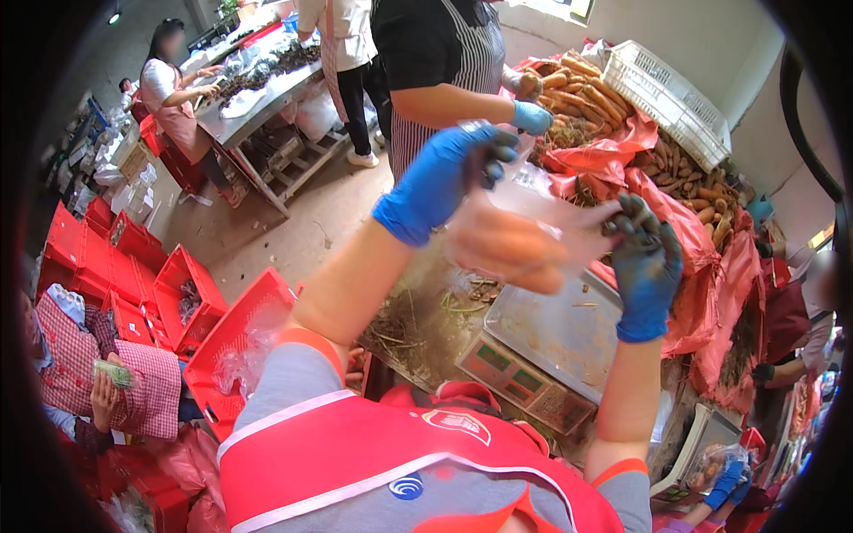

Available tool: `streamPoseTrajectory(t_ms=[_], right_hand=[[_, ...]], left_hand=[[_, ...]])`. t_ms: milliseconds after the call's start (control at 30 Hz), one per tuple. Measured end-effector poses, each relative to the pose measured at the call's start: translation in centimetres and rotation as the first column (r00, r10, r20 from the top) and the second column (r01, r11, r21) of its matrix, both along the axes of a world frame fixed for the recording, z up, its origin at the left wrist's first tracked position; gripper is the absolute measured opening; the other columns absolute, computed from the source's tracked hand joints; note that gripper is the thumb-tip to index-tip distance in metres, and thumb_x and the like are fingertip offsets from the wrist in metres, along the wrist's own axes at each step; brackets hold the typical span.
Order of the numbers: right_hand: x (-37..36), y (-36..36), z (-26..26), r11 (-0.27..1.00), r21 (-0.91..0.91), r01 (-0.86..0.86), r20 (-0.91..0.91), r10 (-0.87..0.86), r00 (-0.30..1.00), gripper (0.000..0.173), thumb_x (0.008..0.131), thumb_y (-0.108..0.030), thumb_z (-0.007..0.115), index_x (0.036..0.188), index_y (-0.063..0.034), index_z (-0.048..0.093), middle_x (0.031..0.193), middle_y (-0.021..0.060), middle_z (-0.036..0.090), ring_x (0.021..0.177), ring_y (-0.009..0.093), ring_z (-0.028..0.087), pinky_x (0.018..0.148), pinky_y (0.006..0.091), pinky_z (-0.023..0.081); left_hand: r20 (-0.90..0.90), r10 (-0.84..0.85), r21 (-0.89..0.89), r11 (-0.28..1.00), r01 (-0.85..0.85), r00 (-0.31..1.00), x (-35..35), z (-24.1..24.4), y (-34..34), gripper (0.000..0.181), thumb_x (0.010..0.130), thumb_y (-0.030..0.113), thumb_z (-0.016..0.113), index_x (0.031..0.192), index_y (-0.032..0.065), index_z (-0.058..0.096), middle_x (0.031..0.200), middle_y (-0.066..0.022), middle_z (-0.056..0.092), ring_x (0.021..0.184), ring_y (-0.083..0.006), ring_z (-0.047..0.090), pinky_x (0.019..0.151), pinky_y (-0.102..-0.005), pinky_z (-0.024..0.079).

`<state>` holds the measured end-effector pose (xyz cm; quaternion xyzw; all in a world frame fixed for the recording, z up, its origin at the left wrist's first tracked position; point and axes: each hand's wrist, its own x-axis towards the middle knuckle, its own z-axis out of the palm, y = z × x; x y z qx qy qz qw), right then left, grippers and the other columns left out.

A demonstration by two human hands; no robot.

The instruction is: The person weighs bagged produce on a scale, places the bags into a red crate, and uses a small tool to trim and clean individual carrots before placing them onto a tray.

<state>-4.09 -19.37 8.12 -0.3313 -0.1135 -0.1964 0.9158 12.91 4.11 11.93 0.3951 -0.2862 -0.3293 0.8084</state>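
A clear plastic bag (pixel 586 223) hangs between my two hands, with several carrots (pixel 510 246) inside it; motion blurs the bag. My left hand (pixel 446 176), in a blue glove with dirt-darkened fingertips, grips one top corner. The opposite corner is pinched in the fingers of my right hand (pixel 645 266), gloved the same way. Below the bag stands a digital scale (pixel 553 340) with a metal pan, and no part of the bag appears to rest on it.
Carrots (pixel 580 93) are heaped in red sacks (pixel 673 266) at the back right, beside a white plastic crate (pixel 666 100). A red crate (pixel 233 353) holding plastic bags sits at my left. Across the table, a co-worker's gloved hand (pixel 532 118) is close to my left hand.
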Motion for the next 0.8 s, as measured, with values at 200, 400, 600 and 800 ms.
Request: streamPoseTrajectory(t_ms=[200,400,600,800], right_hand=[[-8.5,-0.1,-0.5,0.925,-0.193,0.327,-0.089,-0.349,0.933,0.04,0.081,-0.028,0.052,0.103,0.0047,0.055,0.112,0.0153,0.056,0.085,0.016,0.052,0.077,0.0307,0.042],[-17.2,-0.1,-9.6,0.857,-0.038,0.514,-0.188,-0.511,0.839,0.032,0.083,-0.025,0.053,0.104,-0.0012,0.055,0.102,0.0119,0.059,0.081,0.016,0.053,0.072,0.0299,0.041],[-20.8,2.3,-15.0,0.791,0.177,0.585,-0.231,-0.544,0.806,0.039,0.085,-0.019,0.053,0.117,0.0037,0.048,0.104,0.017,0.061,0.1,0.026,0.057,0.094,0.0425,0.041],[-20.0,3.3,-13.0,0.73,-0.061,0.681,-0.236,-0.674,0.701,0.042,0.084,-0.014,0.052,0.122,0.005,0.045,0.116,0.0138,0.054,0.106,0.023,0.054,0.098,0.0366,0.037]], left_hand=[[-0.134,-0.291,0.046,0.953,0.299,0.947,-4.1,-5.3,-4.2,0.03,0.089,0.025,0.049,0.101,-0.0008,0.058,0.086,-0.0061,0.061,0.061,-0.0082,0.05,0.057,-0.0191,0.04],[-0.157,-0.342,0.225,0.901,0.37,0.927,-9.8,-11.5,-6.3,0.022,0.088,0.016,0.051,0.101,0.0001,0.058,0.078,-0.0045,0.06,0.056,-0.0058,0.048,0.049,-0.0179,0.036],[-0.148,-0.328,0.328,0.874,0.359,0.933,-11.1,-15.9,-6.1,0.018,0.087,0.012,0.053,0.099,-0.001,0.055,0.078,-0.007,0.058,0.069,-0.014,0.054,0.066,-0.0264,0.044],[0.004,-0.188,0.375,0.911,0.173,0.982,-10.9,-16.0,-6.2,0.019,0.086,0.011,0.055,0.1,-0.0018,0.058,0.088,-0.0087,0.064,0.084,-0.0149,0.06,0.083,-0.0266,0.044]])
